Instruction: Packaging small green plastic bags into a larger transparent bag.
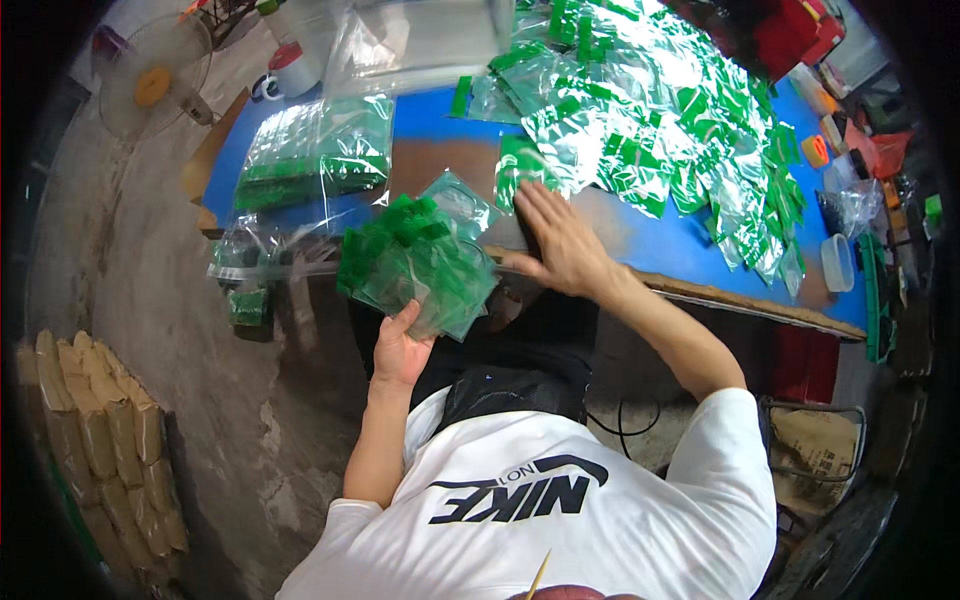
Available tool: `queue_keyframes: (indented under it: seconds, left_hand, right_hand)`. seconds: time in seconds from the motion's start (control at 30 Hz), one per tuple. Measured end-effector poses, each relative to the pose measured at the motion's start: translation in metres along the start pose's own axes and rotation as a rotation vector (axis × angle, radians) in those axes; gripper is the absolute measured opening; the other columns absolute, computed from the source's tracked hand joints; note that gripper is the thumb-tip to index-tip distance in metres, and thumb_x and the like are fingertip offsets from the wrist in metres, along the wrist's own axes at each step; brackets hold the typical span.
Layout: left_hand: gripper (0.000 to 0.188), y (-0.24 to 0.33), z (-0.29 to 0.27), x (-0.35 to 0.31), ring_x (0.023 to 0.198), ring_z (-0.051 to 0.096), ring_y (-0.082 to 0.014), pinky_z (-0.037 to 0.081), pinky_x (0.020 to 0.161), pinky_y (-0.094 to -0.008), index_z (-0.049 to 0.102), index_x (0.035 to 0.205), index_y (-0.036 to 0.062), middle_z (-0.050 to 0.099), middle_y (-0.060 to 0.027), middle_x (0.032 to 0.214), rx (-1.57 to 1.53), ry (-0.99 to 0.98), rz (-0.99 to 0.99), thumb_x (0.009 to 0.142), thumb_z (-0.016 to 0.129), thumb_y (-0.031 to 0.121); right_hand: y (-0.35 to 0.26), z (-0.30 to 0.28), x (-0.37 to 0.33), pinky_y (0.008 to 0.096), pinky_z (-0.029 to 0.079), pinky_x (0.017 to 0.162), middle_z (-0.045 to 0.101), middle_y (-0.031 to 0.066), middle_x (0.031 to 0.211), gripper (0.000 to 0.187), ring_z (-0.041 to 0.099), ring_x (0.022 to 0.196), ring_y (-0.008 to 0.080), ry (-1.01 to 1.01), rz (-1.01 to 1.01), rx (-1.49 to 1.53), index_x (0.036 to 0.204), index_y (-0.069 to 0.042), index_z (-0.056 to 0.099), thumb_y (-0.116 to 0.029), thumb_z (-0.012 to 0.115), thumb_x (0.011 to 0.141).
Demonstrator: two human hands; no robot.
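Note:
In my left hand (402, 352) is a loose fan of clear plastic bags with green bands (425, 265), gripped at its lower edge with the thumb on top. The stack juts out in front of the table's near edge. My right hand (565, 240) lies flat on the table with fingers stretched out. Its fingertips touch a single green and clear bag (520, 165) near the front edge. Beyond and to the right spreads a big heap of similar bags (640, 130), shiny with glare.
A large clear bag packed with green-banded bags (315, 155) rests at the table's left. The blue table (740, 290) has a worn brown front edge. A clear plastic cup (837, 263) sits at the right end. A fan (153, 87) and brown wrapped bundles (100, 420) are at the left.

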State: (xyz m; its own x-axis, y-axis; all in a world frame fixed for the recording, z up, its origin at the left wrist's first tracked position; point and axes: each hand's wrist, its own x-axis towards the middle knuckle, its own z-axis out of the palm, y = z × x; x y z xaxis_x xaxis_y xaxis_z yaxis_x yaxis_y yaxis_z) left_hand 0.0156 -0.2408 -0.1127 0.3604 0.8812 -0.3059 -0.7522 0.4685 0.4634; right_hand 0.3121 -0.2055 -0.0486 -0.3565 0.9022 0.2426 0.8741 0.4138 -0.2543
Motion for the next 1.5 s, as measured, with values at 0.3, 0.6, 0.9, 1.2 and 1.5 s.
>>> queue_keyframes:
  seconds: [0.3, 0.6, 0.9, 1.2, 1.5]
  left_hand:
    - [0.045, 0.004, -0.049, 0.009, 0.124, 0.057, -0.0260, 0.046, 0.107, -0.0452, 0.052, 0.134, 0.0077, 0.061, -0.0067, 0.130, -0.143, -0.139, -0.075, 0.091, 0.065, 0.006]
    - [0.045, 0.007, -0.009, 0.007, 0.122, 0.058, -0.0253, 0.046, 0.106, -0.0433, 0.054, 0.133, 0.0084, 0.061, -0.0063, 0.129, 0.107, -0.051, 0.036, 0.090, 0.067, 0.007]
    - [0.050, 0.018, 0.008, 0.001, 0.122, 0.056, -0.0250, 0.044, 0.106, -0.0430, 0.052, 0.136, 0.0061, 0.060, -0.0072, 0.131, 0.110, -0.024, -0.032, 0.090, 0.071, 0.014]
    - [0.047, 0.024, -0.004, -0.017, 0.117, 0.060, -0.0247, 0.048, 0.102, -0.0434, 0.054, 0.131, 0.0029, 0.063, -0.0095, 0.125, 0.203, 0.064, -0.005, 0.086, 0.066, -0.002]
    - [0.046, -0.014, 0.007, 0.015, 0.123, 0.057, -0.0263, 0.043, 0.109, -0.0488, 0.055, 0.132, 0.0069, 0.061, -0.0075, 0.130, -0.083, -0.021, -0.114, 0.090, 0.071, 0.009]
  right_hand:
    - [-0.002, -0.032, -0.002, 0.0349, 0.052, 0.070, 0.070, 0.0147, 0.096, 0.012, 0.069, 0.084, 0.0302, 0.324, 0.171, 0.578, 0.104, -0.002, 0.060, -0.002, 0.062, 0.092]
    - [0.000, -0.130, 0.074, 0.0235, 0.050, 0.071, 0.064, 0.0015, 0.087, 0.017, 0.061, 0.081, 0.0072, 0.196, 0.010, 1.151, 0.103, -0.002, 0.060, -0.018, 0.056, 0.103]
    - [-0.086, -0.020, 0.128, 0.0442, 0.053, 0.079, 0.071, 0.0177, 0.096, 0.019, 0.069, 0.089, 0.0343, -0.315, -0.366, 0.356, 0.107, -0.004, 0.066, -0.016, 0.059, 0.095]
    - [0.012, -0.001, 0.039, 0.0472, 0.035, 0.111, 0.049, 0.0173, 0.145, 0.052, 0.044, 0.135, 0.0353, -0.127, -0.243, 0.373, 0.140, -0.003, 0.051, -0.024, 0.047, 0.093]
    - [-0.015, -0.017, 0.016, 0.0478, 0.045, 0.098, 0.051, 0.0206, 0.120, 0.056, 0.053, 0.114, 0.0406, -0.111, -0.049, 0.264, 0.137, -0.001, 0.051, -0.006, 0.060, 0.081]
